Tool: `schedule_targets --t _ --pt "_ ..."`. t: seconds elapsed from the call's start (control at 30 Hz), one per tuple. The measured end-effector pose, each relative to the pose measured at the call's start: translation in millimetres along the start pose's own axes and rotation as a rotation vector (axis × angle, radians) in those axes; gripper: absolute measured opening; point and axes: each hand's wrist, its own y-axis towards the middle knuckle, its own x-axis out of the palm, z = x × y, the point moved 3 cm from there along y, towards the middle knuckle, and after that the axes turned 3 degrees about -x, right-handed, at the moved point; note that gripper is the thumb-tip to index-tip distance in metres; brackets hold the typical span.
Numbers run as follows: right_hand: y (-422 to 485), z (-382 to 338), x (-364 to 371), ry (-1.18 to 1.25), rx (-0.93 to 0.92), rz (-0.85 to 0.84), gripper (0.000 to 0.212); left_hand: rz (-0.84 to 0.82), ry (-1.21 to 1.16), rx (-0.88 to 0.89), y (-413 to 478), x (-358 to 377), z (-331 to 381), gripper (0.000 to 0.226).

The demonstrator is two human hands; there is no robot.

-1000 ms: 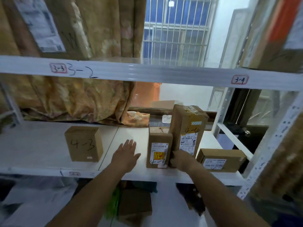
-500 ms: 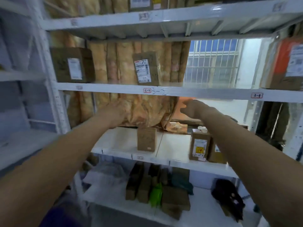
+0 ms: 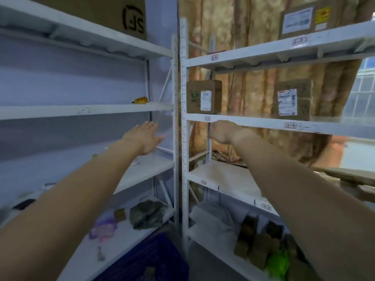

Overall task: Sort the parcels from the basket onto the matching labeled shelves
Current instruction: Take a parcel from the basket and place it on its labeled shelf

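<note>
Motion blur throughout. The dark blue plastic basket (image 3: 151, 258) sits low between the two white metal shelving units, cut off by the bottom edge, contents unreadable. On the right shelving unit (image 3: 253, 123), a brown cardboard parcel with a white label (image 3: 204, 97) stands at the left end of the middle shelf; a second brown labelled parcel (image 3: 293, 100) stands further right on the same shelf, well apart. A third labelled parcel (image 3: 302, 18) on the shelf above is cropped by the top edge. The red-bordered shelf tags (image 3: 290, 125) are too smeared to read surely. Both bare forearms reach forward. The left hand (image 3: 145, 136) is released, fingers straight, palm down, holding nothing, in front of the left shelving unit (image 3: 87, 110). The right hand (image 3: 223, 131) is just under the middle shelf's front edge, below the first parcel; its fingers are hidden behind the knuckles, so grip cannot be told.
</note>
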Motion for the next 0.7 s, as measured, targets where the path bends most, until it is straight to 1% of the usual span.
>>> schedule_targets --t 0.13,0.27,0.37,0.47,0.57,0.63,0.7 --pt "28 -60 74 0.037 -0.113 -0.139 0.047 -0.106 -0.035 -0.123 -13 58 -61 0.067" --pt "61 -115 173 0.094 -0.251 -0.305 0.049 -0.208 -0.03 -0.218 -18 136 -110 0.064" --pt "97 -141 249 0.138 -0.316 -0.438 0.047 -0.305 -0.043 -0.296 -10 199 -138 0.065" --pt "150 -147 324 0.138 -0.344 -0.552 0.049 -0.387 -0.078 -0.386 16 272 -170 0.065" --pt "202 -136 396 0.182 -0.334 -0.602 0.042 -0.468 -0.095 -0.447 43 352 -193 0.063" --pt "233 -123 451 0.197 -0.323 -0.633 0.041 -0.525 -0.094 -0.481 61 408 -201 0.062" --pt "248 -109 508 0.179 -0.313 -0.718 0.039 -0.618 -0.132 -0.507 62 464 -198 0.062"
